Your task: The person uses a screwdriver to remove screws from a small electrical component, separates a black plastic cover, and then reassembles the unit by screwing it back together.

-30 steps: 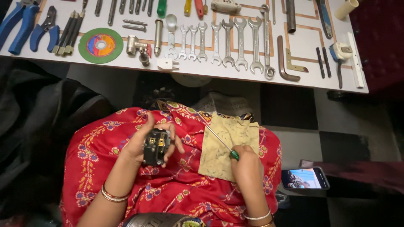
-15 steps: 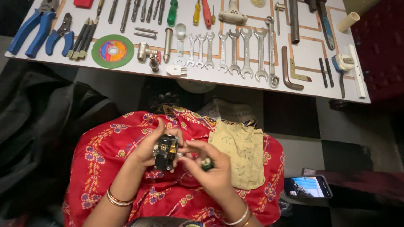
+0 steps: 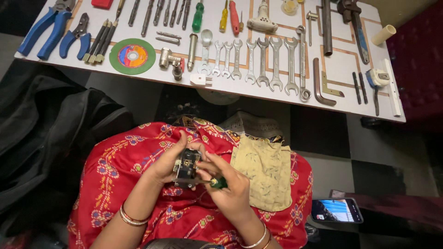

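Observation:
My left hand (image 3: 169, 161) holds a small black electrical switch module (image 3: 186, 167) upright over my lap, fingers wrapped round its left side. My right hand (image 3: 229, 185) grips a green-handled screwdriver (image 3: 217, 182), its shaft pointing left against the lower part of the module. Both hands meet above the red patterned cloth (image 3: 120, 170) that covers my knees. The screwdriver's tip is hidden behind the module.
A yellow cloth (image 3: 265, 173) lies on my right knee. A phone (image 3: 335, 210) with a lit screen sits on the floor at right. Ahead, a white board (image 3: 295, 99) carries spanners (image 3: 263, 62), blue pliers (image 3: 46, 27), a green cutting disc (image 3: 132, 56) and screwdrivers. A dark bag (image 3: 41, 133) is at left.
My right hand lifted the screwdriver off the yellow cloth and came left to the module. The camera view shifted slightly downward.

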